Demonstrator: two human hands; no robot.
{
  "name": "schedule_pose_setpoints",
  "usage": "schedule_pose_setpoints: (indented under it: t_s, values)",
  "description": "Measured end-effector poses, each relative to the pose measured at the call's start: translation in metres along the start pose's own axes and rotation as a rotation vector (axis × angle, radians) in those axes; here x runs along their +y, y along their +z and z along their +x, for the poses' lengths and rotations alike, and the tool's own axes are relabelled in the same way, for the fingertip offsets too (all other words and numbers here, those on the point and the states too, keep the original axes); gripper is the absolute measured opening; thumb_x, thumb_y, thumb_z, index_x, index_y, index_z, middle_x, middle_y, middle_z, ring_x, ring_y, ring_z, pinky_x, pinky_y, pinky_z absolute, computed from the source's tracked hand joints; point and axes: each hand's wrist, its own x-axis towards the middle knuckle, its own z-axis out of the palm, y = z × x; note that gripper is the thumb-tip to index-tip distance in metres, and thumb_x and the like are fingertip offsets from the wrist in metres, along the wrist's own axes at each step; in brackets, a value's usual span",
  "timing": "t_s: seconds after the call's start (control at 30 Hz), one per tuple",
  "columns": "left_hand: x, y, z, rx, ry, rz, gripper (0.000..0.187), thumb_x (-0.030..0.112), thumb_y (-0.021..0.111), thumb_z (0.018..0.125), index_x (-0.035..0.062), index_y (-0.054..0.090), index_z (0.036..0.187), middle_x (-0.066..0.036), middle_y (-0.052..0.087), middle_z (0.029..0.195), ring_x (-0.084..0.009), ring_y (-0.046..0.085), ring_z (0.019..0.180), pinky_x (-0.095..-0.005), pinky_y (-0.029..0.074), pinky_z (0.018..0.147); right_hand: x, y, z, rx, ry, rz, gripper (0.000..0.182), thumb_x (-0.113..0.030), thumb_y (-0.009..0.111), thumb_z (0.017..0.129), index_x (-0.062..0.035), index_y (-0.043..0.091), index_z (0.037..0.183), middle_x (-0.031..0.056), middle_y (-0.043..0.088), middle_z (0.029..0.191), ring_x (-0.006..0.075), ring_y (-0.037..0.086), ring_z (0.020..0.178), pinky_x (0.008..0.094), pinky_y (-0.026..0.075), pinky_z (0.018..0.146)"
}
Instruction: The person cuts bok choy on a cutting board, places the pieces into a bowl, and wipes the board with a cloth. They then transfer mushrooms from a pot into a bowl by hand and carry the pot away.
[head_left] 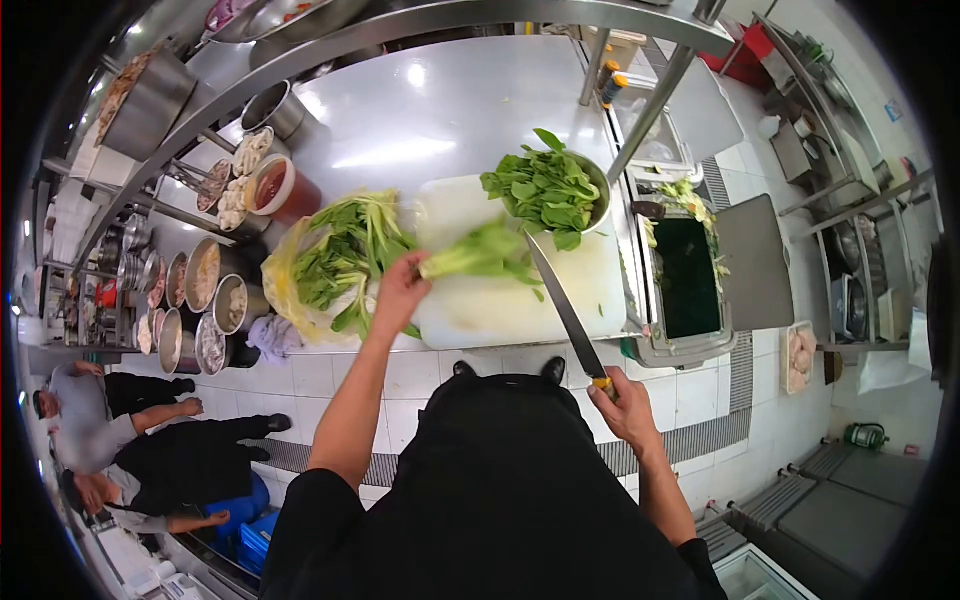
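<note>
My left hand [402, 292] is closed round the pale base of a leafy green [478, 254], whose leaves are blurred over the white cutting board [455, 318]. A kitchen knife [565, 305] with a yellow-marked handle is gripped in my right hand [626, 408]. Its blade slants up to the left across the board's right half, the tip close to the leaves. Cut leaves fill a round metal bowl [601, 196] at the board's back right corner. Left of the board, a pile of uncut leafy greens [350, 245] lies in a yellowish plastic bag [283, 275].
Several metal pots [203, 275] of food and a tub of red sauce [284, 190] stand at the left. A bin with a green interior [690, 285] is right of the counter. A metal rail [655, 110] crosses above. Two people [140, 455] are at lower left.
</note>
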Motion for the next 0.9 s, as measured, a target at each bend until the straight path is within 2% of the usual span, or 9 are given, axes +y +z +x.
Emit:
schedule_pose_setpoints:
  t_s: [0.03, 0.07, 0.13, 0.3, 0.47, 0.53, 0.7, 0.83, 0.9]
  values:
    - [-0.023, 0.008, -0.011, -0.021, -0.05, 0.175, 0.043, 0.0, 0.066, 0.087, 0.0023, 0.061, 0.13, -0.014, 0.066, 0.125, -0.0222, 0.066, 0.108, -0.0364, 0.055, 0.095, -0.001, 0.002, 0.0, 0.0, 0.011, -0.006, 0.03, -0.031, 0.069, 0.095, -0.0066, 0.063, 0.112, 0.0221, 0.064, 0.07, 0.0454, 0.065, 0.07, 0.0503, 0.049, 0.062]
    - [-0.026, 0.013, -0.022, -0.026, -0.054, 0.168, 0.043, 0.0, 0.066, 0.087, 0.0023, 0.061, 0.13, -0.014, 0.066, 0.125, -0.0222, 0.066, 0.108, -0.0364, 0.055, 0.095, -0.001, 0.005, 0.002, 0.008, -0.017, -0.029, 0.031, -0.032, 0.068, 0.095, -0.0069, 0.062, 0.113, 0.0221, 0.065, 0.072, 0.0455, 0.065, 0.072, 0.0506, 0.049, 0.063]
    - [-0.024, 0.019, -0.038, 0.02, 0.192, 0.524, 0.045, 0.002, 0.069, 0.083, 0.0038, 0.062, 0.127, -0.016, 0.066, 0.124, -0.0303, 0.066, 0.107, -0.0386, 0.055, 0.094, -0.007, 0.01, 0.007, -0.02, -0.043, -0.098, 0.032, -0.033, 0.065, 0.097, -0.0076, 0.059, 0.116, 0.0226, 0.068, 0.079, 0.0459, 0.067, 0.077, 0.0519, 0.05, 0.065]
    - [-0.024, 0.019, -0.044, 0.045, 0.209, 0.52, 0.044, 0.002, 0.069, 0.082, 0.0036, 0.062, 0.126, -0.014, 0.064, 0.128, -0.0318, 0.065, 0.109, -0.0371, 0.055, 0.091, -0.018, 0.035, 0.035, -0.031, -0.063, -0.257, 0.033, -0.032, 0.063, 0.098, -0.0075, 0.058, 0.12, 0.0226, 0.07, 0.082, 0.0453, 0.068, 0.08, 0.0527, 0.052, 0.07]
    - [-0.019, 0.02, -0.042, 0.059, 0.275, 0.565, 0.043, 0.003, 0.069, 0.082, 0.0033, 0.064, 0.124, -0.015, 0.063, 0.129, -0.0322, 0.065, 0.111, -0.0384, 0.055, 0.091, -0.049, 0.047, 0.059, 0.113, -0.215, -0.22, 0.034, -0.03, 0.061, 0.1, -0.0058, 0.057, 0.124, 0.022, 0.071, 0.086, 0.0444, 0.069, 0.076, 0.0522, 0.053, 0.067]
    - [-0.015, 0.02, -0.041, 0.027, 0.175, 0.554, 0.044, 0.006, 0.07, 0.081, 0.0042, 0.064, 0.125, -0.015, 0.064, 0.128, -0.0366, 0.062, 0.116, -0.041, 0.051, 0.099, -0.05, 0.052, 0.071, 0.169, -0.261, -0.201, 0.034, -0.03, 0.061, 0.1, -0.005, 0.057, 0.122, 0.0219, 0.071, 0.085, 0.0441, 0.069, 0.075, 0.0522, 0.053, 0.066]
    - [-0.015, 0.016, -0.041, 0.017, 0.189, 0.558, 0.041, 0.004, 0.07, 0.08, 0.0036, 0.066, 0.121, -0.015, 0.065, 0.127, -0.0358, 0.062, 0.117, -0.0408, 0.051, 0.1, -0.015, 0.07, 0.101, -0.092, -0.079, -0.457, 0.03, -0.028, 0.057, 0.101, -0.0025, 0.053, 0.116, 0.0248, 0.07, 0.079, 0.0465, 0.068, 0.075, 0.0551, 0.053, 0.067]
    - [-0.021, 0.002, -0.044, 0.023, 0.19, 0.553, 0.039, 0.003, 0.07, 0.079, 0.003, 0.066, 0.118, -0.015, 0.065, 0.124, -0.0356, 0.062, 0.117, -0.0411, 0.051, 0.099, 0.005, 0.057, 0.075, -0.092, -0.09, -0.374, 0.031, -0.029, 0.057, 0.101, -0.0009, 0.053, 0.114, 0.0269, 0.07, 0.079, 0.0495, 0.067, 0.074, 0.0571, 0.053, 0.068]
    - [-0.022, -0.002, -0.053, 0.045, 0.172, 0.542, 0.038, 0.004, 0.07, 0.079, 0.0028, 0.066, 0.117, -0.016, 0.066, 0.122, -0.0365, 0.063, 0.114, -0.0414, 0.051, 0.099, 0.044, 0.053, 0.042, 0.04, 0.05, -0.22, 0.032, -0.03, 0.056, 0.102, 0.0007, 0.053, 0.113, 0.0288, 0.069, 0.08, 0.0509, 0.067, 0.073, 0.0586, 0.053, 0.067]
